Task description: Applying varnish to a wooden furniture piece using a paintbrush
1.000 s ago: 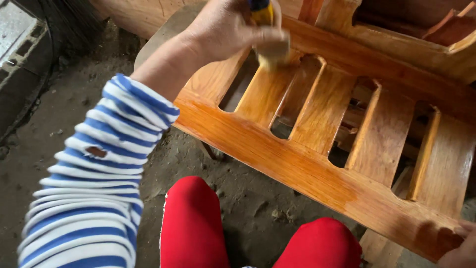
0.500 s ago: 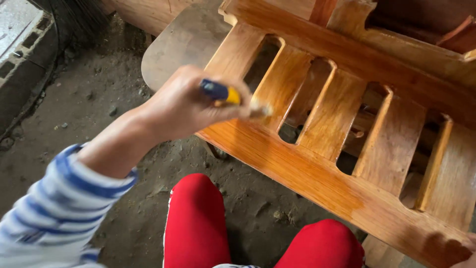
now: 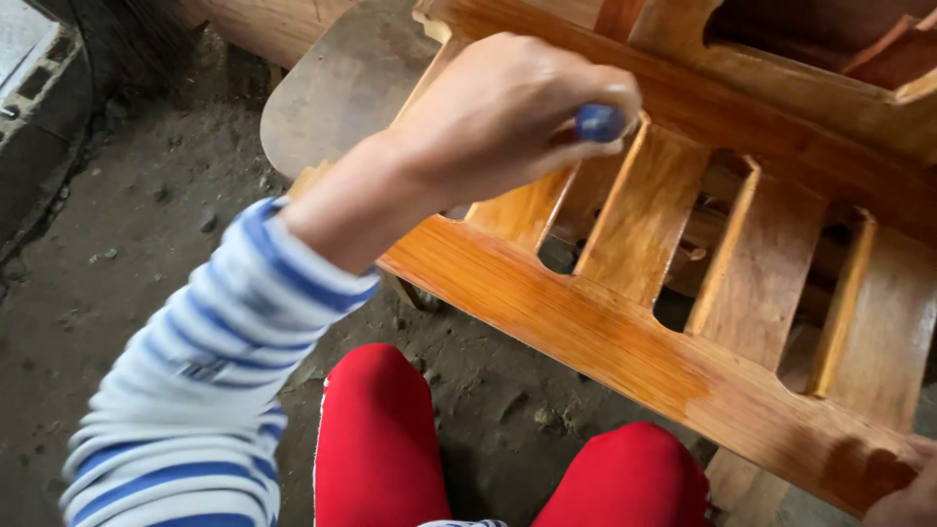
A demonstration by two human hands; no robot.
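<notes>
While the left hand [image 3: 508, 117] is clenched round a blue-ended handle [image 3: 598, 122], it hovers just above the slatted wooden frame [image 3: 625, 342]; the tool's working end is hidden behind the fingers. Frame is glossy orange-brown wood with visible grain, wet-looking sheen on the lower rail right below the hand. Four flat upright slats [image 3: 644, 210] show between the two long rails, with rectangular gaps between them; the leftmost slat sits directly under the hand. Right hand [image 3: 908, 498] only partly in view at the frame's far lower corner, touching the rail end; cannot tell whether it grips or just rests. Sleeve [image 3: 215, 371] on the left arm is soft knit, blue and white stripes. Two red-clothed knees [image 3: 381, 439] below the left hand, smooth fabric. Floor [image 3: 117, 244] is rough grey dirt with small stones. One rounded grey slab [image 3: 342, 83] lies beyond the left wrist, dull and matte.
</notes>
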